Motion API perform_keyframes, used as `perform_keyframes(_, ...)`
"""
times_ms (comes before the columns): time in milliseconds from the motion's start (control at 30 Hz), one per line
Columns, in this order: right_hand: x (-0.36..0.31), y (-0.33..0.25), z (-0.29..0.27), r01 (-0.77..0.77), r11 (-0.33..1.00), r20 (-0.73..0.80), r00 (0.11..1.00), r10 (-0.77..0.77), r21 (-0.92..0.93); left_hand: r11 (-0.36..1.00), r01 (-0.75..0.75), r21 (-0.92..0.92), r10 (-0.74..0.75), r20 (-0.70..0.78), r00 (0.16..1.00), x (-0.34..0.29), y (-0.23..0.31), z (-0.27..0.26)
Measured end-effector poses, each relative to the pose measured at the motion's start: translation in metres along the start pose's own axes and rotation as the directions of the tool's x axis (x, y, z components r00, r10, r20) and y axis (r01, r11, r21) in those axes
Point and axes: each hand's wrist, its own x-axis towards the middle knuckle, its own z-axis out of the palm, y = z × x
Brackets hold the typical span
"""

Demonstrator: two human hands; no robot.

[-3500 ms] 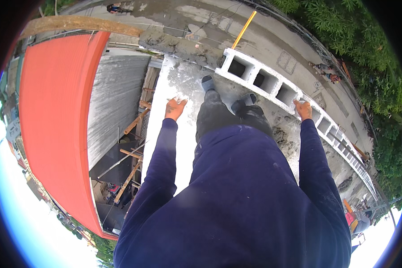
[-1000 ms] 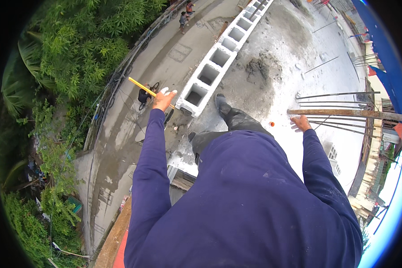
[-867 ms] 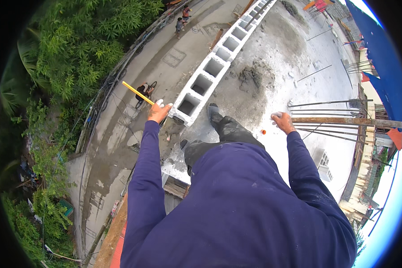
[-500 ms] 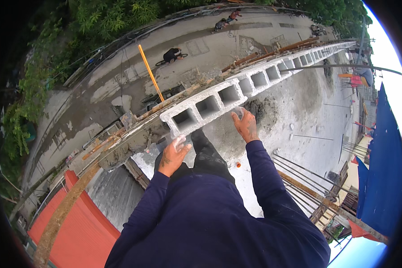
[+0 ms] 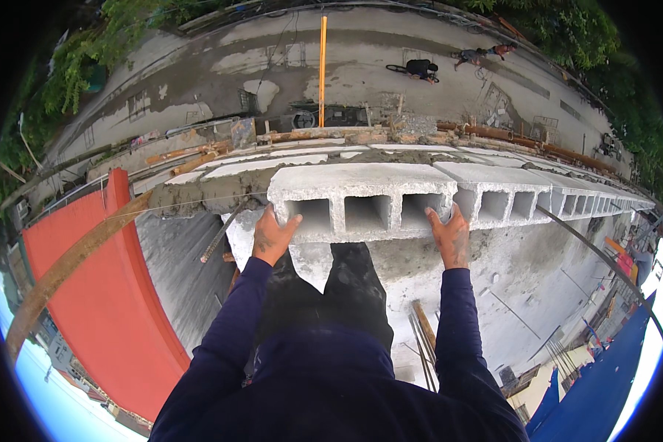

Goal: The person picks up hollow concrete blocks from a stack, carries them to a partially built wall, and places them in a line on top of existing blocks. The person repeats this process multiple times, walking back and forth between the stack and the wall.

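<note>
In front of me a grey-white hollow concrete block lies at the near end of a row, its square hollows facing me. My left hand is closed on its left end, thumb against the face by the first hollow. At the other end my right hand grips the block, thumb at the edge of the third hollow; the fingers of both hands are partly hidden. More hollow blocks continue in line to the right. To the left, rough grey mortar covers the wall top, with a thin string above it.
Beyond the wall, far below, runs a street with a cyclist and two people. An orange pole rises past the wall. A curved rusty bar crosses a red roof panel; a dark rod curves at right.
My view has swung round, so the wall now runs across in front of me. Both hands have come onto the end block, the right one moving in from just off it.
</note>
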Motion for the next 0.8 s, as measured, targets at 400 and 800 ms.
perform_keyframes(400, 0.008, 0.003, 0.008, -0.013, 0.999, -0.022, 1.0, 0.014, 0.046, 0.997, -0.002, 0.081, 0.011, -0.113, 0.993, 0.001, 0.017, -0.004)
perform_keyframes(800, 0.013, -0.01, 0.004, -0.024, 0.999, 0.013, 1.0, 0.025, -0.024, 0.995, 0.03, 0.092, -0.024, -0.067, 0.997, 0.006, 0.023, -0.01)
